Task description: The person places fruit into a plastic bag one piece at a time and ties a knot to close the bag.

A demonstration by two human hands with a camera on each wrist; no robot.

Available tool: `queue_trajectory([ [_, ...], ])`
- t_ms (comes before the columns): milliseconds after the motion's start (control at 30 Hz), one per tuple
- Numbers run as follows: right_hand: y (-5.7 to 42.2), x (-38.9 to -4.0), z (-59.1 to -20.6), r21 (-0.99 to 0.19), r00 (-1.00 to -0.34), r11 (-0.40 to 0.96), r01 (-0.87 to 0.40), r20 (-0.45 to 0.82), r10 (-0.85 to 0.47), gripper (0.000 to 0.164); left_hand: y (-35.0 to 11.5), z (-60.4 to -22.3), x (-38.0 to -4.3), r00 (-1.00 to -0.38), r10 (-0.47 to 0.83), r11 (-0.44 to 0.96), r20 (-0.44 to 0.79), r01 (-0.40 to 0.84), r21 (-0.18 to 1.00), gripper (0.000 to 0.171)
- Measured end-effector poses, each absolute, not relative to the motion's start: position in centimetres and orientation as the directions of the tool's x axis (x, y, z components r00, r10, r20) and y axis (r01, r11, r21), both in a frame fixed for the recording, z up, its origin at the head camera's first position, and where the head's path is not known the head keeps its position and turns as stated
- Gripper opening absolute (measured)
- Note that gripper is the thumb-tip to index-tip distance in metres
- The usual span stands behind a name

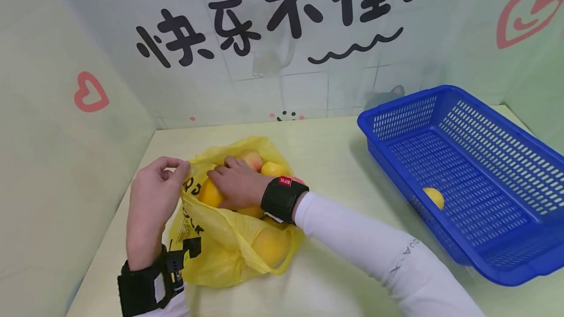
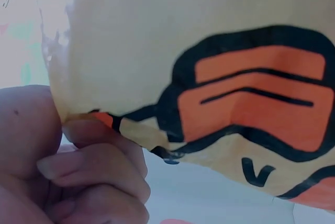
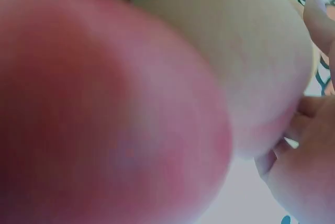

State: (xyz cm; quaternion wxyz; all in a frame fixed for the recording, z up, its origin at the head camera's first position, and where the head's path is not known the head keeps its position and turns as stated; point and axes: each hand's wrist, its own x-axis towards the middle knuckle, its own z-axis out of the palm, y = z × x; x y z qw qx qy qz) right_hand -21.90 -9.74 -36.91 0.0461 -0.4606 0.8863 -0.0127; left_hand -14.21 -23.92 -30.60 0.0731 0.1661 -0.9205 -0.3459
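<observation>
A yellow plastic bag (image 1: pixel 220 258) with printed lettering lies on the table, its mouth spread around several fruits. My left hand (image 1: pixel 152 199) pinches the bag's left edge between thumb and fingers. The left wrist view has the pinched film stretched across it, with an orange-and-black print (image 2: pixel 256 88). Inside the bag mouth, my right hand (image 1: pixel 240 183) spreads its fingers against a yellow fruit (image 1: pixel 210 193). A pinkish peach-like fruit (image 1: pixel 252 160) and another yellow fruit (image 1: pixel 273 169) sit beyond it. Close up in the right wrist view, a red round fruit (image 3: pixel 115 114) hides part of a paler one (image 3: pixel 241 56).
To the right stands a blue plastic basket (image 1: pixel 467 258) with slotted walls; one yellow fruit (image 1: pixel 434 198) lies inside along its left wall. Behind the table (image 1: pixel 326 150) rises a white sheet with black characters and pink hearts, and a pale wall borders the left.
</observation>
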Motion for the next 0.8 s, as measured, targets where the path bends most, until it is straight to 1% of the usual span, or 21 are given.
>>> queue_trajectory([
  [67, -9.5, -22.1, -36.5, -0.102, -0.558, 0.571, -0.815, -0.127, -0.82, 0.072, -23.9, -30.6, -14.2, -0.934, -0.357, 0.707, 0.018, -0.257, 0.659, 0.039],
  [133, -9.1, -22.3, -35.9, -0.144, -0.537, 0.558, -0.818, -0.16, -0.828, 0.068, -23.8, -30.5, -14.2, -0.935, -0.354, 0.709, 0.017, -0.257, 0.657, 0.04],
  [233, -8.1, -22.9, -34.8, -0.226, -0.498, 0.516, -0.826, -0.135, -0.856, 0.053, -23.8, -30.4, -14.1, -0.937, -0.35, 0.716, 0.017, -0.256, 0.65, 0.04],
  [333, -6.4, -23.6, -33.2, -0.328, -0.487, 0.483, -0.812, -0.076, -0.87, 0.037, -23.7, -30.3, -14.2, -0.938, -0.346, 0.722, 0.028, -0.247, 0.646, 0.039],
  [433, -4.1, -24.5, -31.3, -0.417, -0.521, 0.488, -0.766, -0.041, -0.853, 0.03, -23.7, -30.2, -14.2, -0.939, -0.34, 0.726, 0.04, -0.236, 0.646, 0.039],
  [467, -3.3, -24.9, -30.8, -0.431, -0.534, 0.495, -0.755, -0.034, -0.845, 0.029, -23.6, -30.3, -14.2, -0.94, -0.338, 0.726, 0.041, -0.233, 0.647, 0.038],
  [633, 1.0, -26.8, -28.1, -0.451, -0.62, 0.563, -0.693, -0.026, -0.784, 0.026, -23.6, -30.4, -14.1, -0.941, -0.336, 0.724, 0.031, -0.237, 0.648, 0.038],
  [800, 5.6, -28.3, -26.0, -0.416, -0.716, 0.674, -0.61, -0.074, -0.694, 0.024, -23.6, -30.6, -14.2, -0.938, -0.345, 0.72, 0.03, -0.244, 0.65, 0.038],
])
